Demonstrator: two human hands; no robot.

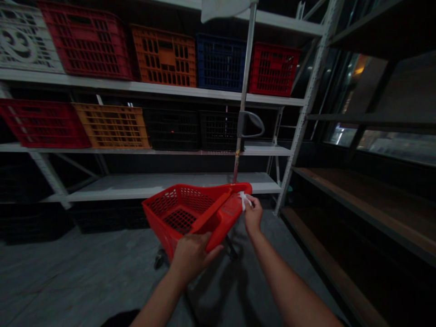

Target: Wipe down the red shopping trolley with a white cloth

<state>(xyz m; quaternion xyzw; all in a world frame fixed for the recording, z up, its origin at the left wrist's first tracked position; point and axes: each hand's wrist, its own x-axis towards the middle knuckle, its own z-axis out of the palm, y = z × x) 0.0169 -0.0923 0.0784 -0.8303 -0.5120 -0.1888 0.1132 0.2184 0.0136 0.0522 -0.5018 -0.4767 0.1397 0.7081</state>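
A red plastic shopping cart (160, 227) with perforated basket sides stands on the floor in front of me. My left hand (192, 254) grips the near left corner of its handle end, fingers over the rim and thumb stretched along the outside. At the far right end of the handle, my right hand (253, 213) pinches a crumpled white cloth (244, 200) against the red plastic. The cloth could be tissue; its material is unclear. A red flap (213, 211) lies across the cart just inside the handle. My left fingertips are partly hidden by the rim.
Behind the cart, a white metal rack (190, 91) carries several plastic crates, including an orange crate (166, 54) and a blue crate (221, 61). A metal pole (248, 59) with a grey loop handle (252, 125) rises behind the cart. Dark shelving (368, 200) lines the right side.
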